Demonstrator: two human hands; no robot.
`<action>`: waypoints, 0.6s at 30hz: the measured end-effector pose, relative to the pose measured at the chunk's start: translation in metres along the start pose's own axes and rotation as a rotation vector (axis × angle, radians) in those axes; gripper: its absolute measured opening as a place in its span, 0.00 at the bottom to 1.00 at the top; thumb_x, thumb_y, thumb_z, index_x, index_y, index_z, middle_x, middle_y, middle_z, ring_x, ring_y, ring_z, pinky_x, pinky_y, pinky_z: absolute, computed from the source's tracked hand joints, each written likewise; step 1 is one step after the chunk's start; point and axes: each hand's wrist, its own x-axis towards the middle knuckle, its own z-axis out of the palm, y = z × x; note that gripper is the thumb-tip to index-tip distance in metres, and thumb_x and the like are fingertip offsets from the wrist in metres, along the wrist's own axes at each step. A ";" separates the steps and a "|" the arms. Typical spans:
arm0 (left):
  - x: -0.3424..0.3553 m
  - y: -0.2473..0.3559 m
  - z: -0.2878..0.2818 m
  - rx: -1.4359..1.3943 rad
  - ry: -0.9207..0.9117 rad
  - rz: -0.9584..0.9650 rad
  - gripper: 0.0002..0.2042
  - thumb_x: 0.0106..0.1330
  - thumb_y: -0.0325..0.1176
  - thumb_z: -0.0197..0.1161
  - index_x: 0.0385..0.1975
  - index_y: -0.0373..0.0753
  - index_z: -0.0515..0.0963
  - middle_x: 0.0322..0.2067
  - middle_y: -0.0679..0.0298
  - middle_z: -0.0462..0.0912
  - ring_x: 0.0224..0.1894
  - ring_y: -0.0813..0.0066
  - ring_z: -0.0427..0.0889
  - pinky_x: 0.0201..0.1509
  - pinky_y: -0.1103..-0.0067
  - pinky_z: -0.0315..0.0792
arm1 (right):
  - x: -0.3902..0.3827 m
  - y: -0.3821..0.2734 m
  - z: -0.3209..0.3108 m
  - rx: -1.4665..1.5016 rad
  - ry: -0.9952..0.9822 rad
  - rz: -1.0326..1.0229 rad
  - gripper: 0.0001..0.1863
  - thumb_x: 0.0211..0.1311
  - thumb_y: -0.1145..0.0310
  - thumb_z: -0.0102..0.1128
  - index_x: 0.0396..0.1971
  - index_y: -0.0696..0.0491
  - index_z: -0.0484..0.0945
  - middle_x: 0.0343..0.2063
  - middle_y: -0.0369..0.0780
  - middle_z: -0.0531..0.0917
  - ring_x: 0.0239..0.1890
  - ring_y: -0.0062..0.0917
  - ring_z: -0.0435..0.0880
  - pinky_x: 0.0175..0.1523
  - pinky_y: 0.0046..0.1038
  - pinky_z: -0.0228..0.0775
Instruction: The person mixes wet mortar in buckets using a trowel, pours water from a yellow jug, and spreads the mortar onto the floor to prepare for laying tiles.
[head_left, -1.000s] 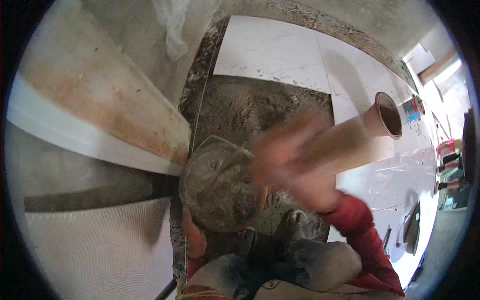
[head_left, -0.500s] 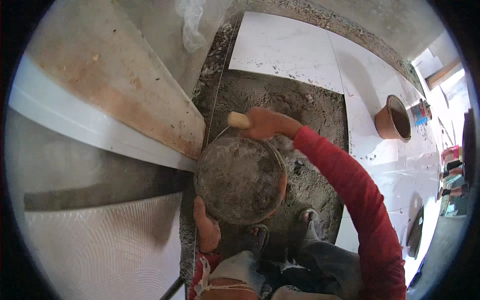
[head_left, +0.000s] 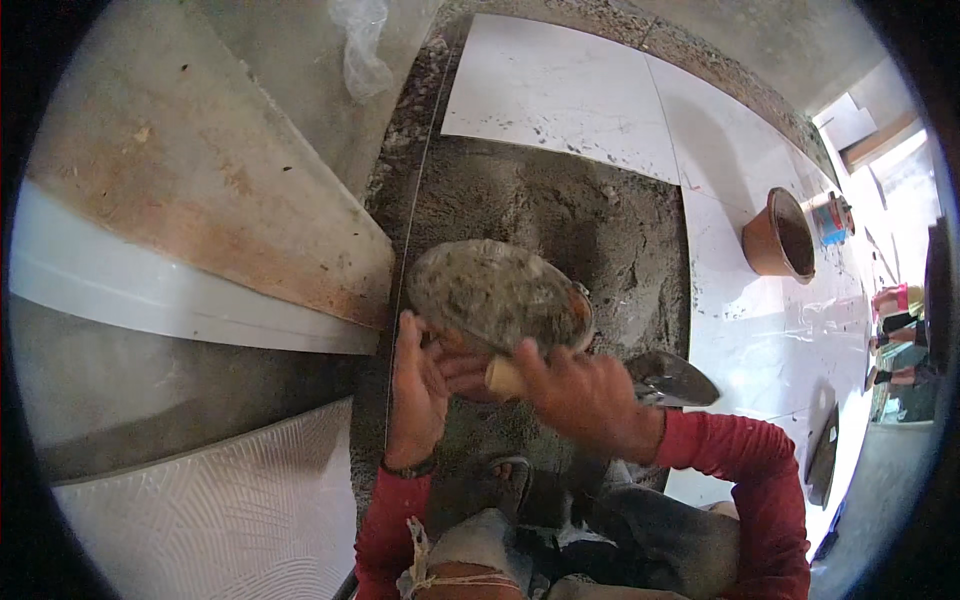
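Note:
A round bucket [head_left: 585,305] full of grey wet mortar [head_left: 490,290] tilts over the mortar bed in front of me; it is smeared by motion. My left hand [head_left: 420,390] has its fingers stretched out and apart, against the near left side of the bucket. Around a trowel's wooden handle [head_left: 506,378] my right hand [head_left: 590,400] is closed, close to the bucket's near side. The trowel's metal blade [head_left: 680,378] sticks out to the right, past the hand. Part of the bucket's wall is hidden behind both hands.
Large white tiles [head_left: 560,85] border the mortar bed [head_left: 620,220] at the far side and right. A brown bucket [head_left: 770,240] and a can [head_left: 830,218] stand on them. At left are a slab [head_left: 200,190] and a ridged white panel [head_left: 220,500]. A string [head_left: 408,220] runs alongside. People show far right.
My right hand, with the wooden handle, has come from the bucket's far side to its near side. The bucket has tipped, and my left hand has moved up along it.

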 end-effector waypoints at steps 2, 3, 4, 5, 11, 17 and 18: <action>0.014 0.000 -0.002 0.017 -0.095 0.048 0.34 0.74 0.61 0.36 0.59 0.34 0.64 0.45 0.54 0.80 0.40 0.60 0.85 0.50 0.64 0.78 | 0.004 0.022 0.016 0.045 0.131 0.118 0.16 0.59 0.69 0.58 0.46 0.53 0.68 0.18 0.43 0.81 0.15 0.34 0.82 0.17 0.36 0.71; 0.020 -0.005 -0.006 0.047 -0.032 0.008 0.34 0.74 0.61 0.36 0.59 0.34 0.64 0.45 0.54 0.80 0.40 0.60 0.85 0.50 0.64 0.78 | 0.006 0.035 0.022 0.077 0.190 0.072 0.16 0.59 0.69 0.58 0.46 0.53 0.68 0.18 0.43 0.81 0.15 0.34 0.82 0.17 0.36 0.71; 0.025 -0.009 -0.014 0.203 -0.006 0.099 0.33 0.74 0.61 0.36 0.60 0.34 0.64 0.47 0.53 0.78 0.46 0.57 0.83 0.52 0.64 0.77 | 0.008 0.047 0.026 0.027 0.219 0.087 0.16 0.59 0.68 0.59 0.45 0.55 0.67 0.18 0.43 0.81 0.17 0.34 0.83 0.17 0.37 0.71; 0.029 -0.015 -0.023 0.334 0.002 0.235 0.33 0.74 0.60 0.36 0.60 0.35 0.64 0.49 0.51 0.77 0.52 0.55 0.81 0.54 0.65 0.76 | 0.010 0.058 0.028 -0.039 0.274 0.112 0.16 0.60 0.67 0.59 0.43 0.56 0.67 0.19 0.43 0.81 0.19 0.35 0.85 0.17 0.39 0.71; 0.034 -0.102 -0.059 0.636 0.210 0.439 0.35 0.72 0.55 0.49 0.69 0.37 0.52 0.65 0.51 0.59 0.70 0.56 0.57 0.70 0.61 0.55 | 0.021 0.086 0.030 0.054 0.227 0.154 0.20 0.60 0.59 0.62 0.41 0.58 0.68 0.16 0.44 0.80 0.15 0.35 0.82 0.17 0.38 0.70; 0.057 -0.140 -0.062 0.746 0.108 0.490 0.46 0.64 0.59 0.61 0.72 0.37 0.45 0.69 0.52 0.52 0.73 0.57 0.50 0.73 0.60 0.51 | 0.067 0.113 0.017 0.186 0.218 0.269 0.26 0.57 0.49 0.65 0.38 0.59 0.70 0.20 0.47 0.81 0.21 0.41 0.84 0.22 0.39 0.75; 0.067 -0.138 -0.057 0.695 0.202 0.381 0.49 0.61 0.61 0.62 0.72 0.37 0.44 0.69 0.51 0.50 0.73 0.56 0.49 0.73 0.59 0.51 | 0.079 0.121 0.012 0.189 0.161 0.297 0.26 0.57 0.49 0.65 0.38 0.59 0.70 0.20 0.47 0.81 0.21 0.41 0.84 0.22 0.39 0.75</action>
